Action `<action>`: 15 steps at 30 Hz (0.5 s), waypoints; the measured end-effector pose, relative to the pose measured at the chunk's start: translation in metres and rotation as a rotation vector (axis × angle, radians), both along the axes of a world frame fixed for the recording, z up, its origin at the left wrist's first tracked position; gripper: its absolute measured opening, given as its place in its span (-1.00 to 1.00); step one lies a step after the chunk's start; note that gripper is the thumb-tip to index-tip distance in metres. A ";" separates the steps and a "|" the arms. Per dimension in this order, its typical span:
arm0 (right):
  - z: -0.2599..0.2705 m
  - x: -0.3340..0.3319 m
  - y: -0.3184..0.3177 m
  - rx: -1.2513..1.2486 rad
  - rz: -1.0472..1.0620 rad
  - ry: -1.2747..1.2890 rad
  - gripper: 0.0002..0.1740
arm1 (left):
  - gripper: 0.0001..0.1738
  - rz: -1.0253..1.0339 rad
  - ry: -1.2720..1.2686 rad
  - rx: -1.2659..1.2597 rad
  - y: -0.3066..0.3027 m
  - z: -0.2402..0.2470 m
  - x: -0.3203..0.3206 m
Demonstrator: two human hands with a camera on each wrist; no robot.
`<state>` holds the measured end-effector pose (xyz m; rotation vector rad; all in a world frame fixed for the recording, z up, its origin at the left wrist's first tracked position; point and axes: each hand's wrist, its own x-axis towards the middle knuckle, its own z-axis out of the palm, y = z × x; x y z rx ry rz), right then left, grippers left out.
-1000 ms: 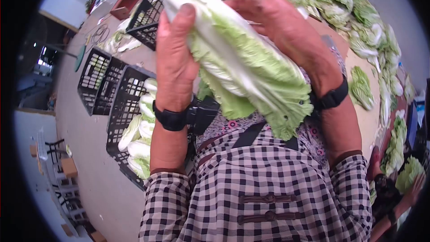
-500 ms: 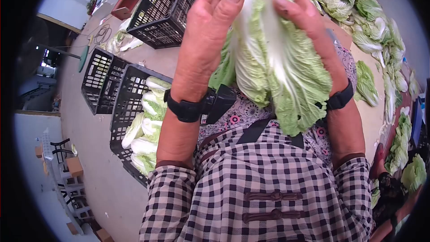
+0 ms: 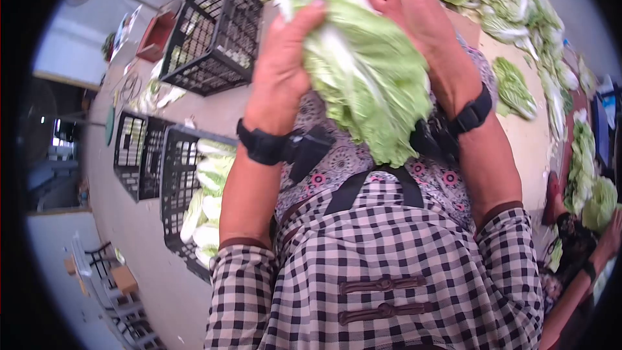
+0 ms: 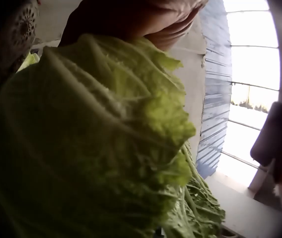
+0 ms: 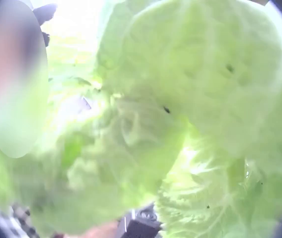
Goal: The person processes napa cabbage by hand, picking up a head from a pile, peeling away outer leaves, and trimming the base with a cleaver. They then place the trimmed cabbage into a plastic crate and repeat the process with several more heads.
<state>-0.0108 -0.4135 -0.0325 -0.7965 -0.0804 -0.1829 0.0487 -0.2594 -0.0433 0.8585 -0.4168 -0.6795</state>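
A Chinese cabbage (image 3: 366,84) is held up in front of the chest, white base away from the body and green leaf tips hanging toward the apron. My left hand (image 3: 282,58) grips its left side, thumb laid over the pale rib. On the other side is my right hand (image 3: 434,26), its fingers extended along the cabbage's far edge near the base. The left wrist view is mostly filled by a shaded outer leaf (image 4: 96,144). Bright, backlit leaves (image 5: 205,64) with small dark specks cover the right wrist view.
At left, a black crate (image 3: 170,188) holds several cabbages; other black crates (image 3: 217,39) stand nearby. Cabbages and loose leaves (image 3: 547,32) line the right side, and one cabbage (image 3: 515,87) lies on a pale board. Another person's hand (image 3: 609,240) is by a cabbage at far right.
The cabbage swung upright to the middle, then back left and tilted. My right hand came in with its thumb on the leaves, then shifted to the far edge with fingers extended.
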 end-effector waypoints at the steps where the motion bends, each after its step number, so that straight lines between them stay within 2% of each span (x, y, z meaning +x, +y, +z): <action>1: 0.001 -0.003 -0.006 0.070 -0.066 -0.009 -0.28 | -0.62 0.132 -0.073 0.037 0.006 0.014 -0.023; 4: 0.004 -0.012 -0.017 0.253 -0.212 -0.066 -0.34 | -0.63 0.281 -0.454 0.053 0.011 0.005 -0.027; 6: 0.013 -0.023 -0.017 0.368 -0.225 -0.144 -0.39 | -0.61 0.280 -0.155 -0.030 0.001 0.008 -0.012; 9: 0.026 -0.035 -0.015 0.390 -0.145 -0.378 -0.40 | -0.58 0.298 0.300 -0.112 -0.011 0.011 0.006; 12: 0.037 -0.044 -0.013 0.394 -0.141 -0.491 -0.40 | -0.58 0.246 0.119 -0.108 -0.013 0.005 -0.010; 15: 0.039 -0.047 -0.016 0.362 -0.268 -0.422 -0.45 | -0.59 0.255 0.312 -0.116 -0.022 0.010 -0.012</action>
